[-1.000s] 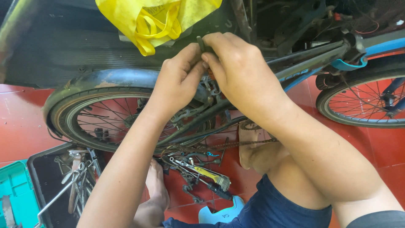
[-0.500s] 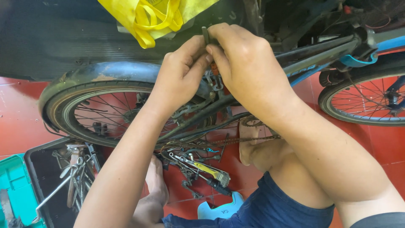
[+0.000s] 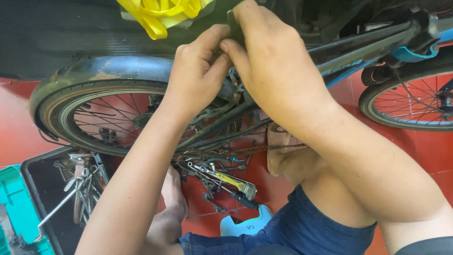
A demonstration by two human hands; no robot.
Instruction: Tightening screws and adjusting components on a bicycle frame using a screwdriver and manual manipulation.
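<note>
Overhead, both hands meet at the bicycle frame (image 3: 358, 52) above the rear wheel (image 3: 94, 118). Left hand (image 3: 200, 75): fingers pinched together on a small dark part (image 3: 234, 28), thumb and forefinger pressing its lower end. Right hand (image 3: 273, 71): fingers closed around the same part from the other side, touching the left fingertips. Yellow plastic bag (image 3: 160, 12) hangs just above the hands. On the red floor (image 3: 19, 127), loose tools (image 3: 226, 182) lie below the chain (image 3: 245, 151); a black tray of spanners (image 3: 75, 189) sits near the floor's left edge, beside a teal box (image 3: 16, 208).
</note>
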